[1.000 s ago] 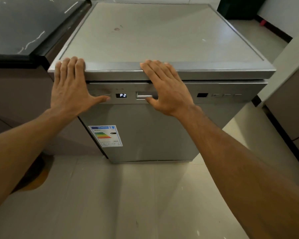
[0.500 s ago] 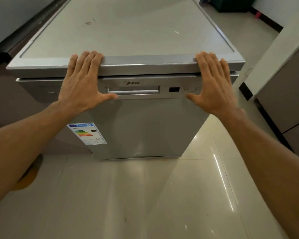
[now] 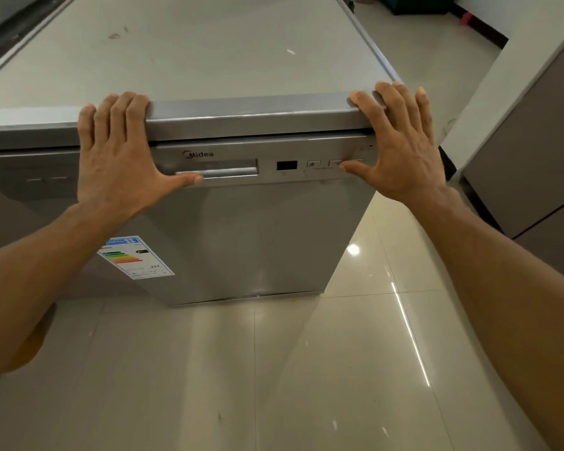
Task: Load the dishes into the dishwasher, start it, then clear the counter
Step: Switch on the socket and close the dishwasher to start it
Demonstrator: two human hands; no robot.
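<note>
Glossy cream tile floor (image 3: 274, 369) underfoot. Our left hand (image 3: 121, 151) and right hand (image 3: 401, 148), fingers spread flat, press top front edge of silver freestanding dishwasher (image 3: 258, 239), door shut between them. Beside right thumb, dark display (image 3: 287, 165) seems blank; risk: we leave cycle unstarted.

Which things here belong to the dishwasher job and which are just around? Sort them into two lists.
Part of the job: dishwasher, door shut; door handle; dark display; left hand and right hand, both flat on its front top edge.
Just around: energy label on the door; cabinet at right; tiled floor.
</note>
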